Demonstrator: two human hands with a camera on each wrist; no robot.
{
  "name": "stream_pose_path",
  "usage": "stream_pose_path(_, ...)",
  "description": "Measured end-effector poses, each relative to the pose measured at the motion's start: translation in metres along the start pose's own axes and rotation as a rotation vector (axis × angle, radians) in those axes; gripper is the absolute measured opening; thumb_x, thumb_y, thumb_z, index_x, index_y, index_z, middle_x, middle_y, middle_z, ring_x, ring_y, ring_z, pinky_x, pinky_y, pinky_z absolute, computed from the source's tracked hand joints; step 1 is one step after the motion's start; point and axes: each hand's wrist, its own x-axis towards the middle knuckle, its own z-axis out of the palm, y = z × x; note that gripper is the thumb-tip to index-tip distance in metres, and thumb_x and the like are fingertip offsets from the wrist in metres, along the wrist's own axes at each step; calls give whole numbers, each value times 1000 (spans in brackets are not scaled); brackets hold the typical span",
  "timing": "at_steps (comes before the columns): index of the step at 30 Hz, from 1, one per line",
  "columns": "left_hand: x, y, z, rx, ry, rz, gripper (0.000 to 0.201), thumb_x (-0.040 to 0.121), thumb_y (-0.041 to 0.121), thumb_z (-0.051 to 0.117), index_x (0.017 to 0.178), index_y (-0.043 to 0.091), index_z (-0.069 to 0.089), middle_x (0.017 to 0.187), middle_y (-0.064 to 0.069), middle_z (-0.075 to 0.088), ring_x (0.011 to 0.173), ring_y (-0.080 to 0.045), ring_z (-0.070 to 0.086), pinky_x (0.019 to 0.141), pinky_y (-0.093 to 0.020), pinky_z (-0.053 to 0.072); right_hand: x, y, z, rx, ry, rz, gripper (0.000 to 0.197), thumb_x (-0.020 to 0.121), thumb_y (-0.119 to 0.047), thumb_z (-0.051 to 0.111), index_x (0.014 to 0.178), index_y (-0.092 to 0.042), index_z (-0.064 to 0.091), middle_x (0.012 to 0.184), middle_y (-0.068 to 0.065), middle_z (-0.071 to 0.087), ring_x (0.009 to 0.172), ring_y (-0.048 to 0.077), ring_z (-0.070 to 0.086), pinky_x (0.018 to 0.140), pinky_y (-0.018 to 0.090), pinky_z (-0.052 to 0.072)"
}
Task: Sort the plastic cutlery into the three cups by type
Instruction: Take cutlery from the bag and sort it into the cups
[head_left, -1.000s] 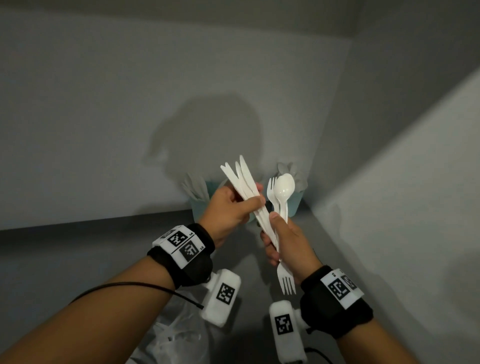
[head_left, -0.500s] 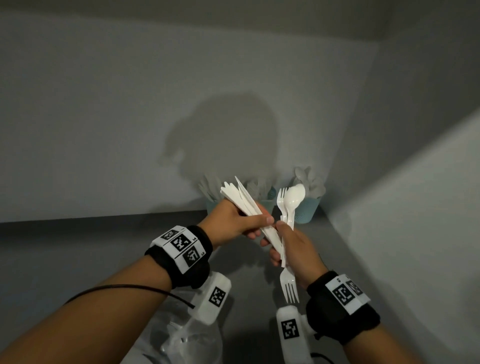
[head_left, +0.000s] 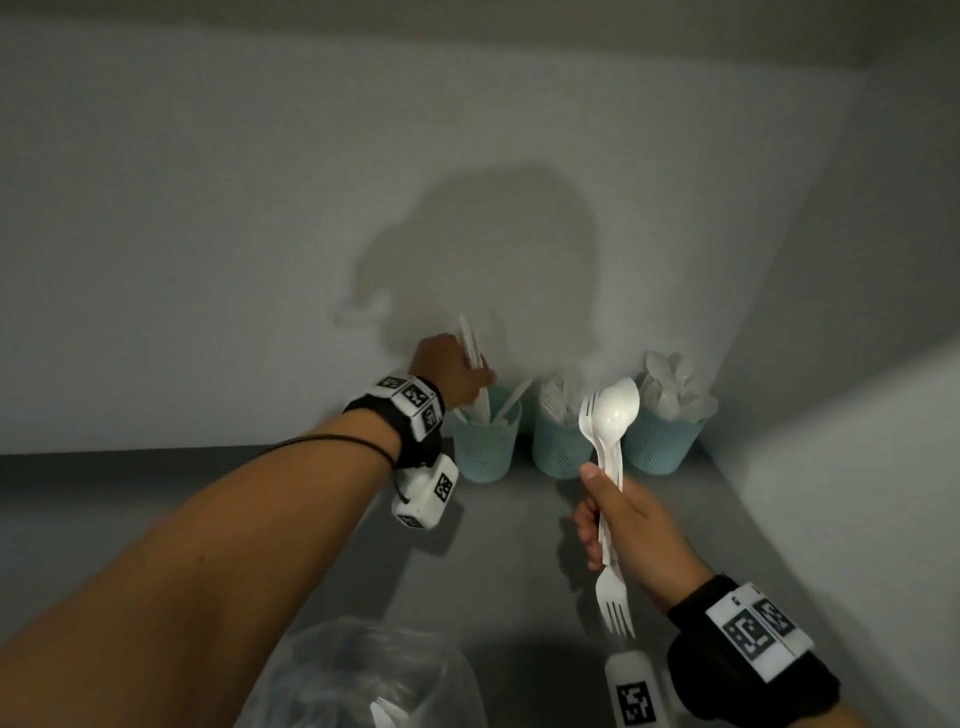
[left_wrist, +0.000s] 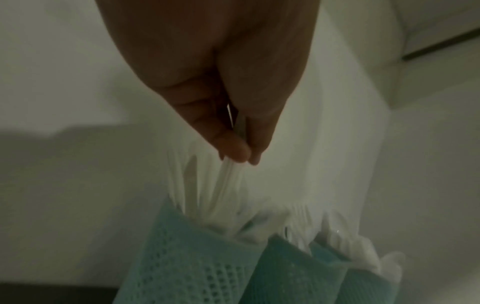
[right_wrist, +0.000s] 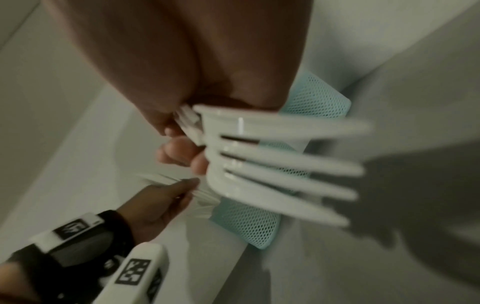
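Three teal mesh cups stand in a row against the back wall. My left hand (head_left: 475, 382) pinches a bundle of white knives (head_left: 470, 343) and holds them upright, with their lower ends inside the left cup (head_left: 485, 449). In the left wrist view the pinched knives (left_wrist: 228, 179) enter that cup (left_wrist: 187, 259). The middle cup (head_left: 558, 452) holds forks and the right cup (head_left: 662, 447) holds spoons. My right hand (head_left: 597, 512) grips a white spoon (head_left: 615, 410) together with forks. One fork (head_left: 615, 605) points tines down, and its tines (right_wrist: 272, 164) fill the right wrist view.
A clear plastic bag (head_left: 363, 670) with more white cutlery in it lies at the near edge of the grey counter (head_left: 509, 545). Walls close in behind the cups and on the right.
My left hand has pulled the knives away from my right hand and carried them forward to the left cup. My right hand stayed near me with the spoon and forks.
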Motion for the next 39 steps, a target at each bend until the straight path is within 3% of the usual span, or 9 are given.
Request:
stream_pose_path(4,12,-2,21,222,-201,-115,35,69,37,79,77,6,67,79,-8,72,78,-20,69,70,-28,55,9,-8,0,-45,-4,-45,41,97,-33,40,67,-7,41,42,-1,44,34,12,40,40,26,40)
stream_pose_path(10,19,5,21,159,-412,-268,32,60,36,87,56,12,65,41,6,63,43,-7,61,62,-24,55,16,-20,-4,57,-19,-47,42,96,-38,42,62,-14,37,46,0,34,38,14,38,42,26,41)
stream_pose_path(12,22,8,14,155,-411,-259,31,60,34,88,59,12,66,42,5,64,42,-8,61,62,-26,56,15,-22,-6,77,-19,-34,42,97,-38,42,63,-14,37,46,0,35,38,14,38,42,25,41)
stream_pose_path(19,14,18,-1,130,-328,-288,24,86,8,64,65,5,53,50,-3,59,24,-3,49,34,-13,44,11,-24,-6,117,-14,-26,38,98,-34,40,66,-14,37,50,3,40,43,17,42,48,31,42)
stream_pose_path(21,9,19,0,180,-321,-272,20,91,5,54,72,-1,54,33,4,53,20,-1,44,28,-10,36,8,-24,-4,111,-16,-36,38,98,-33,40,66,-15,37,50,3,41,43,17,43,50,31,43)
stream_pose_path(24,8,16,3,160,-325,-283,16,94,4,49,100,-7,59,23,7,46,25,-3,49,33,-10,39,4,-26,0,115,-23,-42,39,99,-32,40,65,-14,38,51,4,41,43,18,44,50,31,44)
stream_pose_path(29,10,7,6,244,-374,-254,39,93,30,56,62,8,67,53,4,68,53,-17,56,63,-23,47,2,-29,0,148,-27,-62,37,99,-30,39,66,-13,37,52,6,40,45,19,42,48,28,44)
stream_pose_path(34,7,11,1,267,-358,-232,44,86,42,63,54,12,63,32,8,55,45,-12,49,48,-22,40,3,-30,0,151,-19,-73,37,99,-29,38,67,-12,36,53,7,40,47,19,41,49,29,43)
stream_pose_path(39,-12,32,-10,99,-251,-3,42,89,41,59,60,11,67,61,0,69,48,-10,57,54,-21,49,10,-33,-5,160,34,-71,40,100,-29,39,63,-13,39,55,6,43,46,16,46,53,29,45)
